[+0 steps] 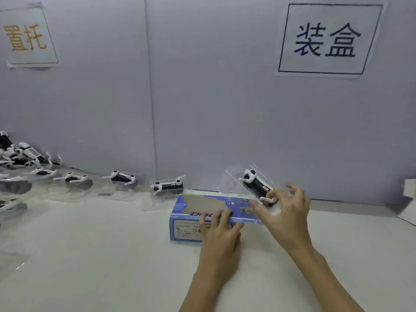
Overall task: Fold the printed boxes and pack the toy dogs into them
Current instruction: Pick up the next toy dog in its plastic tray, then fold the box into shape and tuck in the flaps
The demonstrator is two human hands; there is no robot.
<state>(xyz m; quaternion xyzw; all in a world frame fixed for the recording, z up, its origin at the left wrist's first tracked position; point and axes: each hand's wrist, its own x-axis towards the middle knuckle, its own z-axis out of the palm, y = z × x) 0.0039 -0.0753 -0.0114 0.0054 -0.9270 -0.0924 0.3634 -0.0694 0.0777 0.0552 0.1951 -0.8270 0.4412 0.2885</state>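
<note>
A blue printed box [191, 221] with a clear window lies on the white table, near the middle. My left hand [221, 239] rests on its front edge, fingers curled over the top face. My right hand [284, 212] pinches a black-and-white toy dog [256, 183] that sits in a clear plastic tray. The dog is tilted, its lower end at the box's right end. More toy dogs in clear trays, such as one [167, 185] just behind the box and another [122, 176] further left, stand in a row along the wall.
A heap of toy dogs [15, 154] and clear trays fills the far left of the table. Grey partition walls carry two paper signs [326, 39]. A white box corner [408, 199] shows at the right edge.
</note>
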